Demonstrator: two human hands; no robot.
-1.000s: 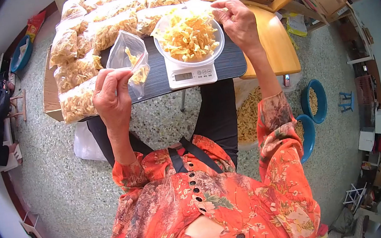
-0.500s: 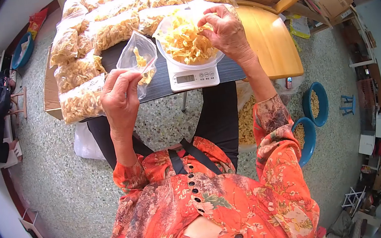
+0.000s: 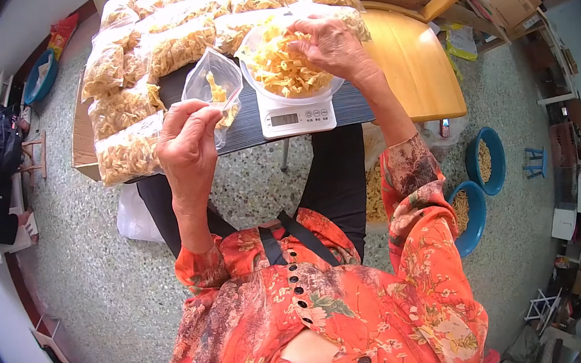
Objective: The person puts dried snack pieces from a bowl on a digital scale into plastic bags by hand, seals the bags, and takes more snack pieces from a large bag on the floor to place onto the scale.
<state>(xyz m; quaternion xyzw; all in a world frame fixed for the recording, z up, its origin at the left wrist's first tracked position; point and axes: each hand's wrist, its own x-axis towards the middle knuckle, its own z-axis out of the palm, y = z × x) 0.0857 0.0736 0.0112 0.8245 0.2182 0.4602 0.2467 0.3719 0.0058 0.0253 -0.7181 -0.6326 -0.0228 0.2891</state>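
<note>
Near the middle of the table's (image 3: 250,134) front edge, we hold the open bag (image 3: 193,87) by its lip in our left hand (image 3: 187,140), thumb and fingers pinched narrow on the plastic. A few pale dried pieces (image 3: 216,89) lie inside it, and its mouth gapes. Just right of it, close to the front edge, stands our white scale (image 3: 301,118), its digits too blurred for us to read surely. On the scale sits the bowl (image 3: 287,98), heaped with strips (image 3: 284,66). Our right hand (image 3: 332,46) reaches over the bowl's right side, fingers bent close together at the strips; we cannot tell whether they grip any. Full bags (image 3: 131,154) line the left edge down to the front-left corner, and more lie in rows toward the back edge. Against the right edge we see a wooden chair (image 3: 413,57); beyond it, on the floor, two blue basins (image 3: 499,170) hold more pieces.
</note>
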